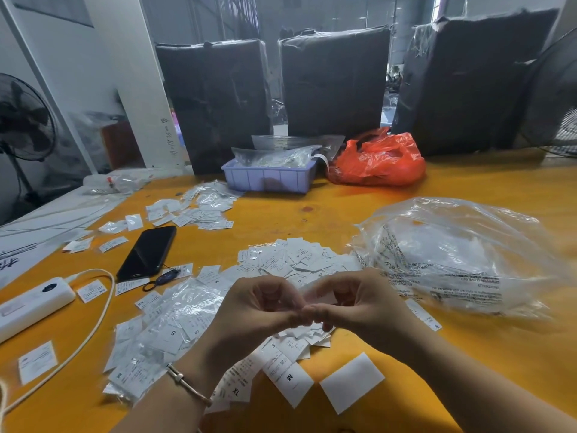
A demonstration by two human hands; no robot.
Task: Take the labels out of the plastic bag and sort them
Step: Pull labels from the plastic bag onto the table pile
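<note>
Nearest the camera, a blank white label [352, 382] and one marked M [292, 384] lie on the yellow counter [468, 364]. Just above them the left hand [259, 307] and right hand [359, 303] meet, fingers curled and pinching what looks like a small clear packet [318, 296] between them (blurred, so I cannot be sure). Sorting seems partway: loose labels [296, 257] are heaped behind the hands, sleeved ones [175, 320] spread left, and the big plastic bag [462, 254] at right appears still to hold more. A phone [146, 253], a power bank [31, 303] with its cable and a lilac tray [268, 178] crowd the sorting space.
</note>
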